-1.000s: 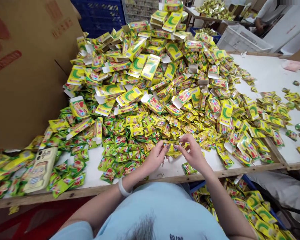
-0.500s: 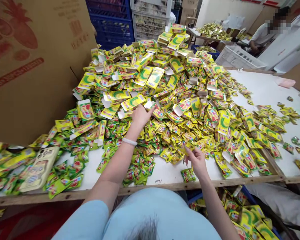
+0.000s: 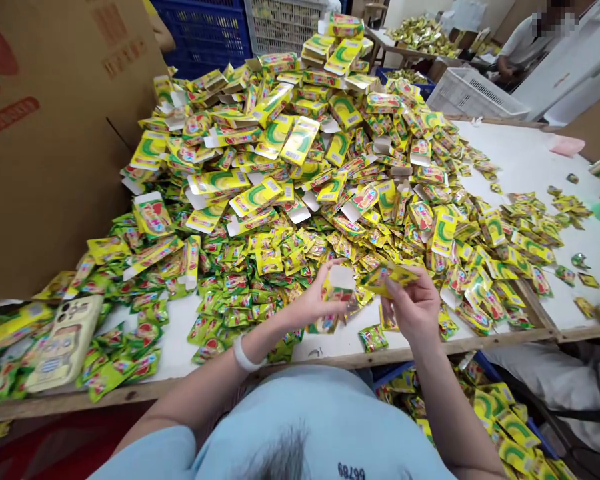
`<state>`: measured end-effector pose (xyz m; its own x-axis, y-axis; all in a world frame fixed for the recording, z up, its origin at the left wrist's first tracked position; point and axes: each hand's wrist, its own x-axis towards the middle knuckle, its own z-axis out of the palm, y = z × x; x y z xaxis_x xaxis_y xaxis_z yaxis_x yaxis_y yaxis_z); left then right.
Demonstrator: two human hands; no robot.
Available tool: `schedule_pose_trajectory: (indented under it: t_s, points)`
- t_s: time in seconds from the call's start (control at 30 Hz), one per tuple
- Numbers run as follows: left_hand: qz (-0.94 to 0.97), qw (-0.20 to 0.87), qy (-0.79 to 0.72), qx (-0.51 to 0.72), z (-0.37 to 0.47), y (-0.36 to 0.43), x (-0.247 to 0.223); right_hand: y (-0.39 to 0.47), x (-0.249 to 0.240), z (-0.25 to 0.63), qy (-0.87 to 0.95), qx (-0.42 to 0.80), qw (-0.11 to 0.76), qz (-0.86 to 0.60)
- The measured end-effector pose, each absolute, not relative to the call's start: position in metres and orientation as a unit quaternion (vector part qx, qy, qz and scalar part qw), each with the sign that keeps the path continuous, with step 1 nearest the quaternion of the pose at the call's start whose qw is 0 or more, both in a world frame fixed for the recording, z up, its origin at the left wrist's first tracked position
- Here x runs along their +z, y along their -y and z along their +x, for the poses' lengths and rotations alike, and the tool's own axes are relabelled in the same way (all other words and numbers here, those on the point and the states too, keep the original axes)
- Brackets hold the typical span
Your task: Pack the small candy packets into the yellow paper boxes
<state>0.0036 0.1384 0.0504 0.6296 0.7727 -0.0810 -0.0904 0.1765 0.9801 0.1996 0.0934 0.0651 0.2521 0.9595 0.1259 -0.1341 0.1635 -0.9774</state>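
Close to the table's front edge, my left hand [image 3: 310, 301] is wrapped round a small yellow-green candy box [image 3: 341, 285], its white end flap facing up. To its right, my right hand [image 3: 416, 305] pinches a yellow candy packet [image 3: 383, 277] between thumb and fingers, apart from the box. Whether a second packet lies under it I cannot tell. Below the hands a single green packet [image 3: 373, 338] rests on the white tabletop. In front rises a big heap of candy boxes [image 3: 300, 140], with loose green packets [image 3: 225, 300] at its foot.
A large cardboard carton [image 3: 70, 147] stands at the left, a phone in a cream case [image 3: 65, 343] before it. Under the table edge is a blue crate [image 3: 543, 433] of filled boxes. Crates [image 3: 207, 33] are stacked behind; a person [image 3: 523, 43] sits far right.
My left hand has come back from the heap with a candy box in it. My right hand has risen slightly, now holding a yellow packet up beside the box.
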Motion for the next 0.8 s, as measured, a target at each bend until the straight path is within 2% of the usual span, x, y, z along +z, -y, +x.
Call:
schedule_pose_trajectory:
  t_s: [0.03,0.1,0.23,0.37,0.53,0.63,0.8]
  points:
    - [0.527,0.747,-0.281,0.291,0.005,-0.13,0.05,-0.097,0.068,0.193,0.458,0.437,0.613,-0.473]
    - [0.513,0.759,-0.285,0.283,0.005,-0.12,0.053,-0.102,0.073,0.186,0.515,0.449,0.563,-0.465]
    - [0.611,0.667,-0.327,0.274,-0.001,-0.116,0.058,-0.102,0.08,0.193,0.635,0.453,0.418,-0.466]
    - [0.653,0.657,-0.305,0.223,-0.001,-0.113,0.052,-0.092,0.093,0.207,0.757,0.368,0.269,-0.468]
    - [0.669,0.669,-0.29,0.145,0.004,-0.107,0.046,-0.078,0.102,0.21,0.831,0.314,0.158,-0.43]
    - [0.666,0.683,-0.276,0.119,0.005,-0.104,0.046,-0.073,0.097,0.208,0.824,0.313,0.159,-0.444]
    - [0.659,0.687,-0.277,0.126,0.004,-0.101,0.039,-0.061,0.073,0.211,0.688,0.451,0.283,-0.493]
